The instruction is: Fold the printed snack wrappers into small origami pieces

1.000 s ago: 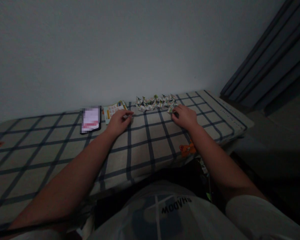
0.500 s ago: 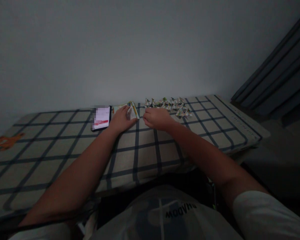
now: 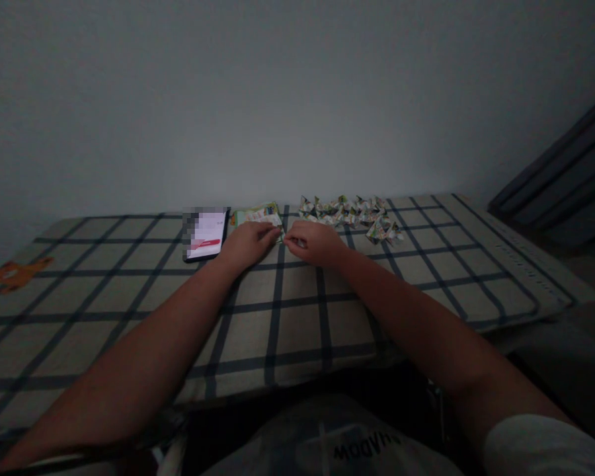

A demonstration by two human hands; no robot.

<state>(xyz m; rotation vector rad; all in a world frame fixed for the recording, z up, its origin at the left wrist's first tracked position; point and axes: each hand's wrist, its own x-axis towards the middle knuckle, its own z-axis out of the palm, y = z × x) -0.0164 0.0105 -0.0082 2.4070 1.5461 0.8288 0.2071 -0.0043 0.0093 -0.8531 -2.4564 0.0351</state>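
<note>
Near the wall, my left hand point(image 3: 250, 243) is closed at the front edge of a small pile of printed paper point(image 3: 258, 214), its fingers on the paper. Just beside it, my right hand point(image 3: 318, 242) is closed, thumb and forefinger pinched at the paper's right edge. Whatever lies within that pinch is too small and dark to make out. The two sets of fingertips are nearly touching. Behind and right of my right hand stand several folded paper pieces point(image 3: 350, 211) with pointed corners, made of similar printed paper. One cluster point(image 3: 384, 231) sits slightly nearer to me.
A phone or tablet point(image 3: 207, 233) with a lit screen lies left of my left hand. Everything rests on a checked cloth point(image 3: 297, 324). An orange figure point(image 3: 17, 274) shows at far left. A plain wall point(image 3: 297, 99) borders the back, and a dark curtain point(image 3: 565, 158) hangs right.
My right hand has changed from curled fingers to a visible pinch closer to my left hand. The left fingers now cover the folded paper that showed under them. The camera view has shifted slightly.
</note>
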